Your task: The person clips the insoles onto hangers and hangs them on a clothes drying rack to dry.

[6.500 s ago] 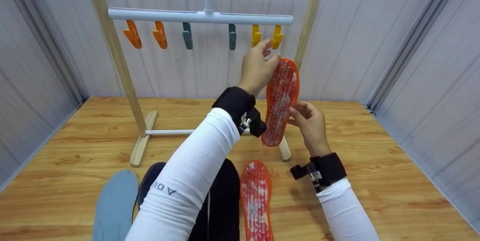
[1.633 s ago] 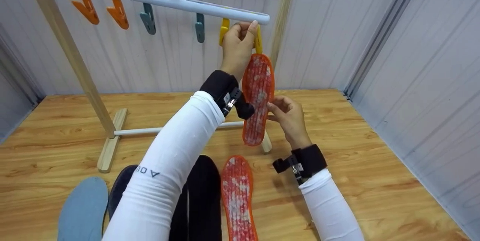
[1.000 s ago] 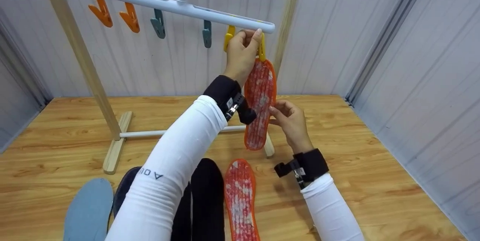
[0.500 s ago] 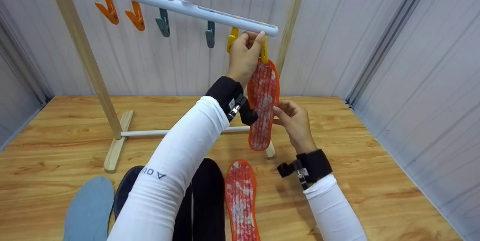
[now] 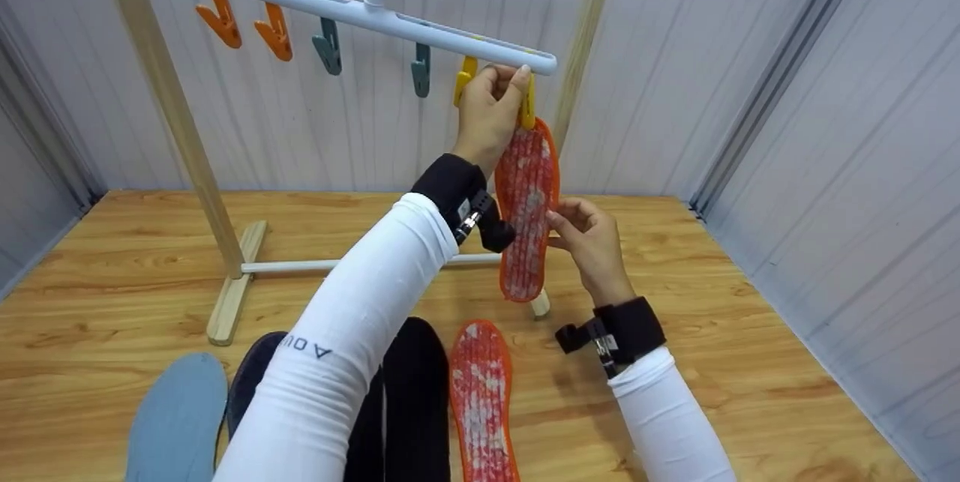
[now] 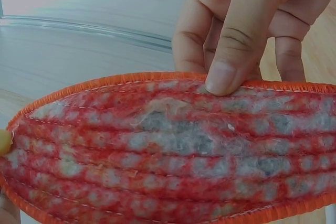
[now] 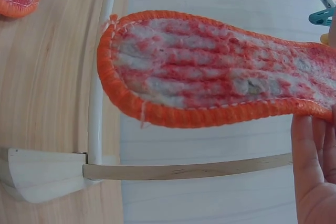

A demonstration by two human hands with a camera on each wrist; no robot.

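Pinching the yellow clip at the hanger bar, the left hand opens it for the insole's top, while the right hand grips the red insole mid-edge, steadying it upright beneath.

Right hand apparently grips the orange-edged insole from below.
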